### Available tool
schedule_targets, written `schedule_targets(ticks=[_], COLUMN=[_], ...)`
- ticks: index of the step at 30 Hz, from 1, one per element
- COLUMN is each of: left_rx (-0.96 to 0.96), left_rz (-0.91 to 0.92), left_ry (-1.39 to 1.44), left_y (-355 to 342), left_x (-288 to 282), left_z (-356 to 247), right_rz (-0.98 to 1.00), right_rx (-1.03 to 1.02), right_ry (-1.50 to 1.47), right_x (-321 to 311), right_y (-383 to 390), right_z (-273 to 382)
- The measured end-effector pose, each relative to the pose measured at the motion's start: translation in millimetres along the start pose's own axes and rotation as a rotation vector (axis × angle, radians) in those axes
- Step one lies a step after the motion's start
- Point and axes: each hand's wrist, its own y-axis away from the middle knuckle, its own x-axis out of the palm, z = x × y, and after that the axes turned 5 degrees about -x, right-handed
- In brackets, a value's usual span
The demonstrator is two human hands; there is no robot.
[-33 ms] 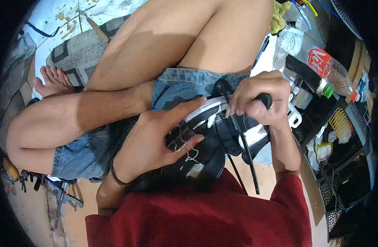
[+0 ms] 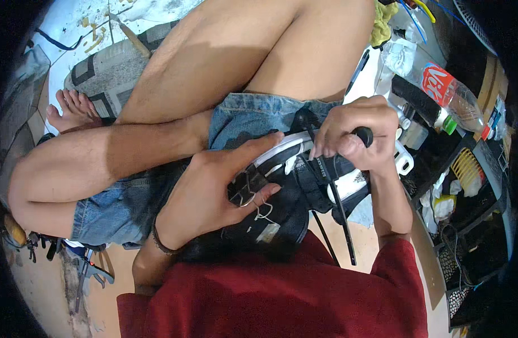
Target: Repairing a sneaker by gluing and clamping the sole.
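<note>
Shoe of black fabric and white rubber, held in a cross-legged lap

Bare legs fold across the upper part of the view, smooth and bent at the knees. A plain, dark red shirt of soft cloth covers the body along the lower edge. Faded blue denim shorts bunch around the thighs, their hem rough and frayed-looking. Beyond the shins lies a plump grey cushion, woven with dark squares.

The shoe sits in the lap near the shirt, its glossy white edge curving in an arc with a black band beside it. Off to the right, a clear plastic bottle with a red label lies tilted among clutter.

The left grip is spread over the shoe, fingers on the pale rim and thumb on the dark fabric. The right grip is closed around a tool, whose rounded black handle pokes out; the tip cannot be made out. A slim, straight black strip slants down beneath that fist. Finest of all, pale thread loops loosely beside the left thumb.
</note>
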Motion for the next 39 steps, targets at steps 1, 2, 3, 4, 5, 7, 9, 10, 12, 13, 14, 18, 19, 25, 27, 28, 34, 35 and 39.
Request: schedule_targets(ticks=[1, 2, 3, 4, 5, 7, 9, 10, 12, 13, 14, 18, 19, 25, 27, 28, 34, 35, 39], left_rx=[0.01, 0.019, 0.018, 0.011, 0.003, 0.036, 0.075, 0.057, 0.042, 0.083, 0.123, 0.081, 0.091, 0.071, 0.059, 0.091, 0.069, 0.057, 0.039], left_rz=[-0.001, -0.006, -0.009, 0.0, 0.011, -0.023, -0.053, -0.047, -0.045, -0.069, -0.092, -0.062, -0.085, -0.069, -0.067, -0.088, -0.075, -0.065, -0.071], left_ry=[0.015, 0.028, 0.027, 0.035, 0.045, 0.025, 0.004, 0.006, 0.001, -0.001, 0.002, 0.015, 0.015, 0.024, 0.015, 0.009, 0.048, 0.038, 0.059], left_y=[0.0, -0.1, -0.5, -1.2, -0.6, -0.1, -0.7, -0.7, -1.7, -1.9, -1.6, -1.6, -0.9, -3.0, -2.0, -1.5, 0.9, 0.6, -0.1], left_x=[1.0, 1.7, 1.2, 0.2, 0.2, 2.5, 3.3, 3.4, 2.3, 2.7, 4.6, 4.8, 7.2, 4.3, 5.2, 6.4, 3.8, 3.1, 2.4], left_z=[0.6, 1.1, 1.4, 2.0, 2.4, 4.6, 5.6, 5.5, 6.8, 9.0, 10.2, 7.4, 9.5, 9.4, 10.7, 11.7, 10.6, 11.4, 13.0], right_rz=[0.0, -0.004, -0.009, 0.004, 0.006, -0.017, -0.053, -0.041, -0.029, -0.026, -0.02, -0.001, -0.002, -0.045, -0.01, 0.028, 0.132, 0.084, 0.097], right_rx=[0.0, -0.029, -0.057, -0.137, -0.135, -0.028, 0.038, 0.058, 0.07, -0.012, -0.09, -0.108, -0.107, -0.092, -0.042, -0.052, -0.087, -0.05, 0.03], right_ry=[0.001, -0.052, -0.105, -0.065, -0.067, -0.057, -0.015, -0.025, -0.035, -0.043, -0.052, -0.065, -0.066, -0.041, -0.068, -0.086, -0.09, -0.149, -0.097], right_x=[0.7, 1.9, 2.9, 2.4, 3.5, 5.9, 6.6, 5.0, 4.7, 6.5, 7.3, 4.8, 4.9, 7.8, 4.8, 2.8, -1.0, 3.7, -2.1], right_y=[0.2, 0.6, 0.3, -5.3, -5.3, -4.4, -5.7, -5.4, -8.4, -9.7, -8.9, -11.9, -9.6, -14.6, -15.0, -14.3, -13.4, -15.5, -21.3], right_z=[0.0, -1.2, -2.2, -0.9, 0.1, 1.4, -2.3, -1.1, -1.5, -2.8, -3.6, -8.6, -9.2, -9.8, -10.9, -11.3, -7.0, -9.2, -14.1])
